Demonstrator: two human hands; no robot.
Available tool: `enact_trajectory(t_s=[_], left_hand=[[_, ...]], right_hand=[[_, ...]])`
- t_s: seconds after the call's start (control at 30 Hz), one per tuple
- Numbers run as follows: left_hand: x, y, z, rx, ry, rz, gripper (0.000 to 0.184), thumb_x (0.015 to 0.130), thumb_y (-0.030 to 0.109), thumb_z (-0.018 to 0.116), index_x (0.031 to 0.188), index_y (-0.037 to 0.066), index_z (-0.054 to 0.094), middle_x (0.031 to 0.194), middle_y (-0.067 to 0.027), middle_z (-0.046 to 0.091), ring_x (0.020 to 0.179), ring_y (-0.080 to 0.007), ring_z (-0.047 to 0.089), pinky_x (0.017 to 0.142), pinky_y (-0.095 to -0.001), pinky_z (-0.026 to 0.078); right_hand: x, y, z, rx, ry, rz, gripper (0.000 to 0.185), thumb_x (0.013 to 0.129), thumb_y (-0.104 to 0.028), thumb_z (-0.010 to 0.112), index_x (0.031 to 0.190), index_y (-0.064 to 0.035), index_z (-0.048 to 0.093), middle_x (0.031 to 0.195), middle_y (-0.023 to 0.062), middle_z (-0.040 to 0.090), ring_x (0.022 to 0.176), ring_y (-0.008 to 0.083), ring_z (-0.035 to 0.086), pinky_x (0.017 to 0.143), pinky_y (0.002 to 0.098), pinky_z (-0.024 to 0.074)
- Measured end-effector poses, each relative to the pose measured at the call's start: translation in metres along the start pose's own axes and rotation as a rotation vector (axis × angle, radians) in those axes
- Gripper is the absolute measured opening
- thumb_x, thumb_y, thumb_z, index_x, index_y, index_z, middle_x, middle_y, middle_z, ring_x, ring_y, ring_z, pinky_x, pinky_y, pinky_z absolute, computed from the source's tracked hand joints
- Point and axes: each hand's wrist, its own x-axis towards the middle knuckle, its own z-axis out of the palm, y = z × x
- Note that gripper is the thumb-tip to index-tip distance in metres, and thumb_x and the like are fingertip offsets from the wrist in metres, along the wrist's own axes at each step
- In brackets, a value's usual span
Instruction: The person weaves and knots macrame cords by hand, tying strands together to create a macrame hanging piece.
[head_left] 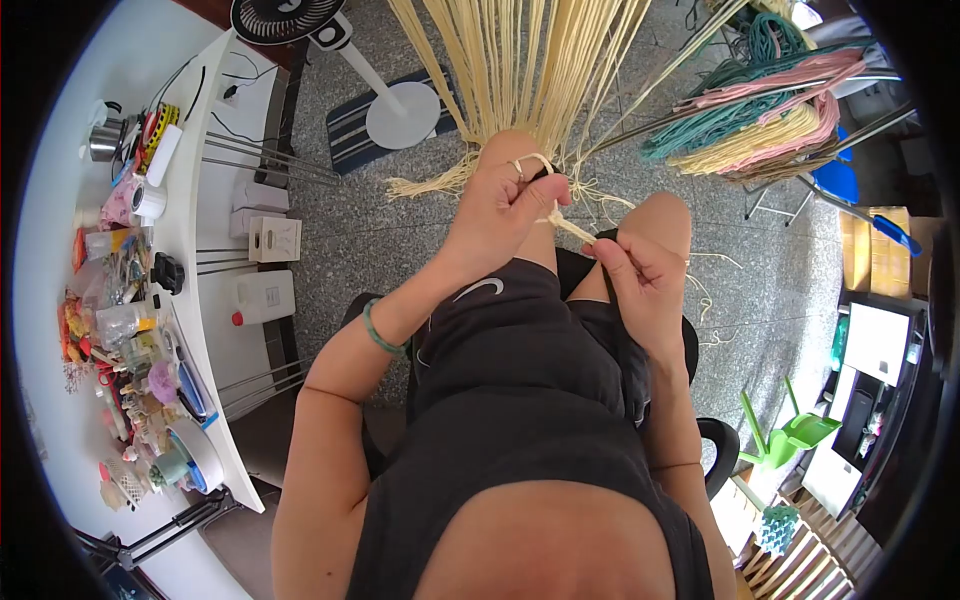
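Note:
Long cream cords (540,70) hang down from the top of the view and end in loose strands near my knees. My left hand (505,205), with a ring on one finger, is closed on a looped cream cord above my thigh. Lower and to the right, my right hand (643,275) pinches the other end of a short knotted cord section (573,228) between thumb and fingers. The knotted section runs between the two hands. A green bangle (376,330) circles my left wrist.
A white fan (400,112) stands on a striped mat at the upper left. Left is a cluttered white table (212,300). Teal, pink and cream yarn (750,120) hangs on a rack at the upper right. A green stool (800,430) stands at the lower right.

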Motion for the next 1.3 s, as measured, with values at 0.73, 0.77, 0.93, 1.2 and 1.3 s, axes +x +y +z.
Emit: enact_trajectory(t_s=[0.73, 0.77, 0.93, 1.2, 1.3], left_hand=[[0.001, -0.012, 0.005, 0.284, 0.163, 0.226, 0.022, 0.086, 0.012, 0.056, 0.070, -0.003, 0.055, 0.051, -0.0099, 0.043, 0.047, -0.0090, 0.037, 0.044, -0.0278, 0.032], [0.001, -0.012, 0.004, 0.287, 0.163, 0.228, 0.022, 0.086, 0.012, 0.056, 0.070, -0.003, 0.055, 0.051, -0.0099, 0.043, 0.047, -0.0090, 0.037, 0.044, -0.0278, 0.032], [0.005, -0.019, 0.001, -0.055, 0.059, -0.007, 0.028, 0.093, 0.028, 0.048, 0.087, 0.002, 0.058, 0.061, 0.0033, 0.051, 0.053, -0.0068, 0.050, 0.050, -0.0216, 0.040], [0.002, -0.017, 0.005, -0.228, -0.154, -0.153, 0.023, 0.087, 0.024, 0.059, 0.086, 0.001, 0.058, 0.075, -0.0031, 0.060, 0.066, -0.0067, 0.056, 0.060, -0.0199, 0.046], [0.001, -0.015, 0.004, -0.277, -0.149, -0.193, 0.019, 0.083, 0.019, 0.064, 0.088, 0.001, 0.058, 0.075, -0.0026, 0.060, 0.067, -0.0067, 0.056, 0.061, -0.0201, 0.046]], right_hand=[[0.011, 0.002, 0.038, -0.068, 0.189, -0.243, 0.012, 0.079, -0.007, 0.067, 0.079, 0.0020, 0.060, 0.053, 0.0031, 0.047, 0.047, 0.0036, 0.032, 0.040, 0.0207, 0.0258], [0.012, 0.003, 0.036, -0.066, 0.190, -0.246, 0.012, 0.079, -0.007, 0.067, 0.079, 0.0020, 0.060, 0.053, 0.0031, 0.047, 0.047, 0.0036, 0.032, 0.040, 0.0207, 0.0258], [0.018, 0.014, 0.024, 0.153, 0.049, 0.020, 0.015, 0.086, -0.011, 0.058, 0.084, 0.0030, 0.054, 0.063, 0.0036, 0.051, 0.056, 0.0048, 0.038, 0.047, 0.0222, 0.0315], [0.017, 0.008, 0.012, -0.023, 0.035, -0.028, 0.016, 0.086, -0.011, 0.057, 0.080, 0.0018, 0.049, 0.062, 0.0077, 0.046, 0.053, 0.0106, 0.039, 0.048, 0.0248, 0.0329], [0.016, 0.007, 0.010, -0.108, -0.019, 0.001, 0.017, 0.086, -0.011, 0.057, 0.079, 0.0016, 0.048, 0.062, 0.0087, 0.046, 0.053, 0.0123, 0.040, 0.048, 0.0263, 0.0332]])
